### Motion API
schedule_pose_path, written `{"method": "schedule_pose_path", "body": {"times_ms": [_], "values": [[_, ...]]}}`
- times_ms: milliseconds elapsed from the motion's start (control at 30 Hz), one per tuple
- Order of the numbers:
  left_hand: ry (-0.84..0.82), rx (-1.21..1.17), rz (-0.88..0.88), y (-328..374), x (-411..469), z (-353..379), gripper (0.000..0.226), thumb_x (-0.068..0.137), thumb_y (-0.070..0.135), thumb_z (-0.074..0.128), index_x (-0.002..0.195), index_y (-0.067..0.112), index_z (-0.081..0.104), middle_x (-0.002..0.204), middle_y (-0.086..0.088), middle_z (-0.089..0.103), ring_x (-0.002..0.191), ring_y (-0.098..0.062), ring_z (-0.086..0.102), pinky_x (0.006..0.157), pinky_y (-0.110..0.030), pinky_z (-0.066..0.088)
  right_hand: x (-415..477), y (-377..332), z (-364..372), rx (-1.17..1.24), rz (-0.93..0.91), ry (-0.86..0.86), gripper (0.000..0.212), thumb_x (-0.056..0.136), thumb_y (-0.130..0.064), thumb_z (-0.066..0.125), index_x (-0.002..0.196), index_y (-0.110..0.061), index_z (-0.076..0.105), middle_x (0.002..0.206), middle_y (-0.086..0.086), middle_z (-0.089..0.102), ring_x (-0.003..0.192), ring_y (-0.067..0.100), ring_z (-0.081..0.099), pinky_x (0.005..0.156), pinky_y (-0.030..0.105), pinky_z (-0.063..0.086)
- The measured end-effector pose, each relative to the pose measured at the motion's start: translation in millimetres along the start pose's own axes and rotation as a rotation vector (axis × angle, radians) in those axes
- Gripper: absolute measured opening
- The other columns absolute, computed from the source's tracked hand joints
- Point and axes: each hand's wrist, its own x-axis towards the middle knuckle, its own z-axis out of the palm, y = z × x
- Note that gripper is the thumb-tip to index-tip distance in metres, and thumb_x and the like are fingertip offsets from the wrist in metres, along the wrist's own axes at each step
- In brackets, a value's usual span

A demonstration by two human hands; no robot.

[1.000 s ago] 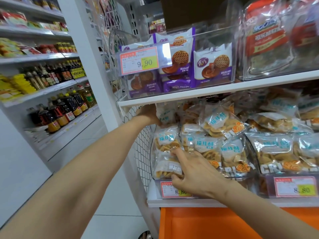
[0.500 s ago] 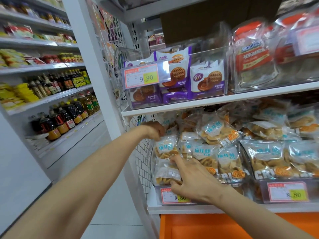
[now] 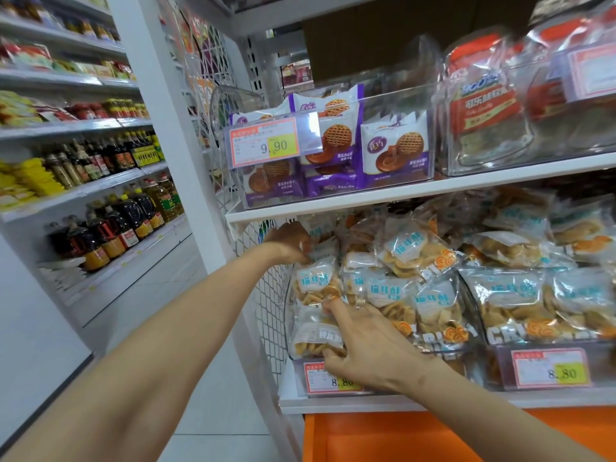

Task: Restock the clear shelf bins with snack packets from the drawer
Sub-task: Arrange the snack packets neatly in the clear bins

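On the lower shelf a clear bin (image 3: 289,345) at the left end is heaped with clear snack packets (image 3: 393,291) of orange swirl crisps with blue labels. My left hand (image 3: 289,242) reaches in under the upper shelf, its fingers curled over the top edge of the upright front packet (image 3: 315,281). My right hand (image 3: 365,341) lies spread against the bin's front packets: fingertips touch the upright packet's lower edge, and the thumb rests under a lower packet (image 3: 316,336). The orange drawer (image 3: 400,438) sits below the shelf; its inside is hidden.
A second clear bin (image 3: 540,341) of the same crisps stands to the right. On the white upper shelf (image 3: 366,198) stand bins of purple biscuit packets (image 3: 393,151) and red-labelled packs (image 3: 483,105). A wire mesh panel (image 3: 266,311) closes the shelf's left side. Oil bottles (image 3: 126,218) line the aisle shelves at left.
My left hand has dropped from under the upper shelf's edge onto the top of the front packet. My right hand stays on the bin's front packets, fingers a little more spread.
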Motion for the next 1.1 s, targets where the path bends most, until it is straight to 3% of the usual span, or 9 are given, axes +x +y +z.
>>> {"method": "schedule_pose_path", "body": {"times_ms": [100,200,367,500,567,733,833,933,1100], "values": [[-0.099,-0.008,0.004,0,1,-1,0.028,0.087,0.032,0.061,0.111,0.017,0.059,0.121,-0.002,0.057,0.109,-0.02,0.052,0.086,-0.026,0.039,2,2,5,-0.044,0.009,-0.018,0.053,0.085,-0.045,0.047,0.13,-0.021,0.032,0.117,0.002,0.056,0.098,0.019,0.051,0.095,0.029,0.03],[-0.098,0.005,0.01,1,0,-4,0.03,0.086,0.033,0.063,0.111,0.016,0.06,0.116,-0.003,0.058,0.102,-0.02,0.053,0.082,-0.025,0.043,5,3,8,-0.073,0.01,-0.044,0.061,0.085,-0.048,0.045,0.138,-0.022,0.029,0.129,0.002,0.052,0.107,0.021,0.051,0.103,0.032,0.027],[0.021,-0.119,-0.032,-2,-4,-16,0.032,0.078,0.028,0.074,0.101,0.009,0.063,0.085,0.005,0.054,0.081,-0.015,0.049,0.061,-0.018,0.038,8,-1,7,-0.057,0.033,-0.083,0.057,0.085,-0.048,0.045,0.132,-0.021,0.029,0.13,0.004,0.048,0.107,0.023,0.045,0.098,0.035,0.03],[0.054,-0.185,-0.059,-4,-2,-13,0.035,0.077,0.027,0.075,0.105,0.012,0.061,0.115,-0.004,0.058,0.103,-0.023,0.054,0.084,-0.028,0.043,16,-4,1,-0.004,0.059,-0.146,0.048,0.086,-0.048,0.048,0.12,-0.019,0.031,0.122,0.006,0.05,0.095,0.02,0.044,0.082,0.032,0.031],[0.059,-0.2,-0.076,-4,-2,-11,0.038,0.077,0.027,0.075,0.108,0.013,0.06,0.121,-0.005,0.057,0.109,-0.025,0.053,0.087,-0.03,0.042,23,-3,0,0.016,0.075,-0.189,0.046,0.085,-0.05,0.051,0.113,-0.02,0.03,0.12,0.006,0.05,0.089,0.019,0.041,0.078,0.03,0.028],[0.1,-0.341,-0.123,-1,-7,-6,0.044,0.079,0.019,0.073,0.117,0.009,0.052,0.127,-0.007,0.054,0.114,-0.024,0.051,0.083,-0.024,0.037,34,-1,-2,0.073,0.184,-0.279,0.058,0.082,-0.054,0.055,0.121,-0.021,0.029,0.111,0.006,0.054,0.085,0.022,0.044,0.075,0.03,0.03],[0.229,-0.432,-0.195,1,-15,5,0.054,0.078,0.023,0.074,0.122,0.009,0.048,0.127,-0.007,0.052,0.115,-0.025,0.05,0.09,-0.03,0.041,34,-1,-2,0.081,0.2,-0.272,0.058,0.082,-0.054,0.056,0.122,-0.021,0.029,0.101,0.001,0.05,0.084,0.022,0.046,0.074,0.03,0.031],[0.336,-0.428,-0.206,-3,-24,18,0.042,0.08,0.025,0.073,0.116,0.011,0.055,0.123,-0.008,0.054,0.108,-0.026,0.054,0.088,-0.031,0.045,31,0,-1,0.106,0.2,-0.245,0.061,0.081,-0.052,0.058,0.125,-0.023,0.029,0.113,0.003,0.056,0.088,0.023,0.051,0.078,0.03,0.036],[0.282,-0.481,-0.184,0,-29,20,0.024,0.089,0.019,0.063,0.109,0.007,0.066,0.125,-0.011,0.054,0.112,-0.027,0.054,0.093,-0.028,0.041,33,-1,0,0.074,0.191,-0.213,0.059,0.08,-0.052,0.057,0.123,-0.022,0.032,0.118,0.007,0.055,0.1,0.024,0.047,0.083,0.032,0.035]]}}
